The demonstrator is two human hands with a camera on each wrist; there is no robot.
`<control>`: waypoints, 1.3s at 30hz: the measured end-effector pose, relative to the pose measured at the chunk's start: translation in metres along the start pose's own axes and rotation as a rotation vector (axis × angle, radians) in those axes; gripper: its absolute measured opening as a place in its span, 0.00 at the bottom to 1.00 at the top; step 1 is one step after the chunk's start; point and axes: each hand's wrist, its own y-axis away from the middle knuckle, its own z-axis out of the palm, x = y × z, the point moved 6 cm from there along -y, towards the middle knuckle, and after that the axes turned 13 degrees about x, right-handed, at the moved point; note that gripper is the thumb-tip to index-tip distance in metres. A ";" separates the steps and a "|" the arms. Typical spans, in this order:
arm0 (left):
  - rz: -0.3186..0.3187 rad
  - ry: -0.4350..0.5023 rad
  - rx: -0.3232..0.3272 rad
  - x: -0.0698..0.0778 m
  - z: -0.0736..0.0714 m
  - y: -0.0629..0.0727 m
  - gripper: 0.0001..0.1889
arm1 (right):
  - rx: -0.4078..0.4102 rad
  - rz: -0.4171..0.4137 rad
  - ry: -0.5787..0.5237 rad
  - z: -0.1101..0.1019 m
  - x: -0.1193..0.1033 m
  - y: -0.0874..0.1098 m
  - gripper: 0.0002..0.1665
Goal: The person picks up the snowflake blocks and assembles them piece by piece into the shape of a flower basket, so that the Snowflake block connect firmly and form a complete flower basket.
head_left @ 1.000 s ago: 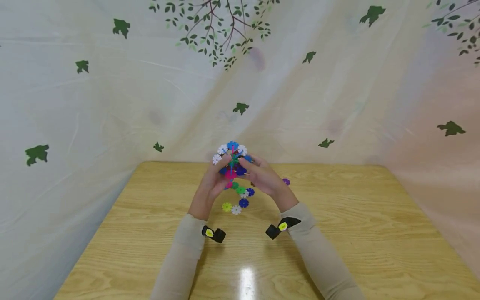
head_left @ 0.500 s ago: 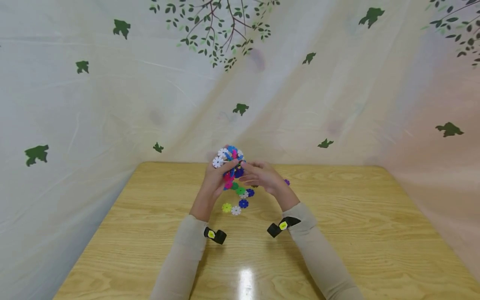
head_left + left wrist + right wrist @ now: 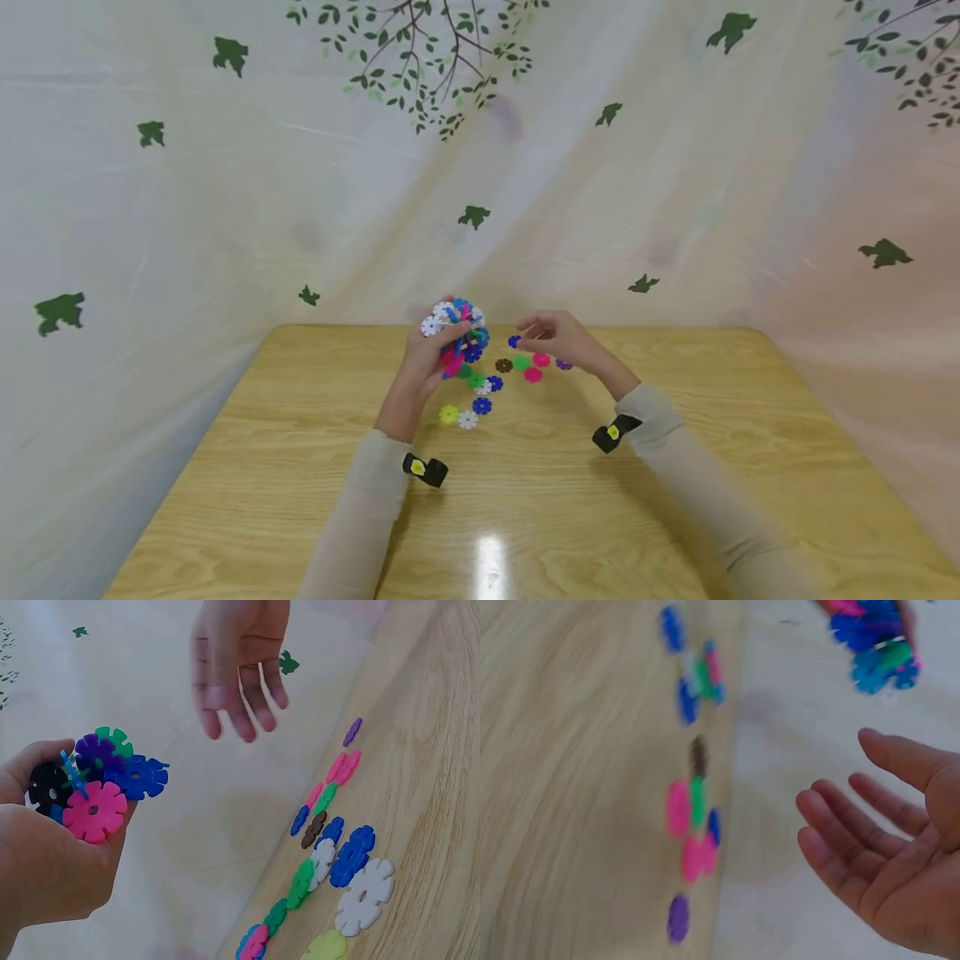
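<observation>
My left hand (image 3: 422, 360) holds a round cluster of interlocked snowflake discs (image 3: 472, 354) above the table. White, blue, pink and green discs show in it from the head view. From the left wrist view, a pink disc (image 3: 79, 817), a black disc (image 3: 43, 781) and a blue disc (image 3: 150, 780) face out. Apart from the cluster, to its right, my right hand (image 3: 570, 342) hovers near loose discs. Its fingers are spread and relaxed with nothing in them, as the right wrist view shows the palm (image 3: 907, 892).
Several loose discs lie on the wooden table (image 3: 337, 517): yellow (image 3: 448, 414), white (image 3: 467, 425), brown (image 3: 503, 365), pink (image 3: 533, 375) and purple (image 3: 563, 364) among them. A patterned cloth (image 3: 360, 208) hangs behind the table's far edge.
My right hand has let go of the cluster and moved right, uncovering pink, green and blue discs on the table. The left hand keeps the cluster, which has turned slightly.
</observation>
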 end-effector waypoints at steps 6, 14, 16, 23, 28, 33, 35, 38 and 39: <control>-0.006 -0.015 -0.001 -0.001 -0.004 -0.002 0.33 | -0.104 -0.146 0.195 0.006 0.026 0.001 0.18; -0.019 -0.067 -0.035 -0.005 -0.002 -0.001 0.35 | -0.151 -0.119 0.315 0.018 0.053 0.004 0.14; -0.020 -0.075 -0.042 -0.006 -0.001 -0.001 0.35 | -0.156 -0.109 0.334 0.019 0.054 0.003 0.13; -0.024 -0.106 -0.052 -0.006 0.001 -0.001 0.35 | -0.176 -0.080 0.353 0.023 0.056 0.003 0.09; -0.036 -0.122 -0.057 -0.007 0.002 0.000 0.35 | -0.188 -0.061 0.291 0.023 0.059 0.002 0.09; -0.026 -0.138 -0.081 -0.007 0.004 0.000 0.33 | -0.207 -0.022 0.253 0.022 0.063 0.002 0.11; -0.016 -0.144 -0.089 -0.008 0.004 -0.001 0.33 | -0.220 -0.014 0.247 0.023 0.062 0.001 0.11; -0.014 -0.156 -0.094 -0.009 0.004 -0.001 0.33 | -0.222 -0.025 0.216 0.024 0.057 0.001 0.09; -0.018 -0.158 -0.096 -0.010 0.004 -0.001 0.34 | -0.214 -0.022 0.190 0.023 0.054 0.001 0.09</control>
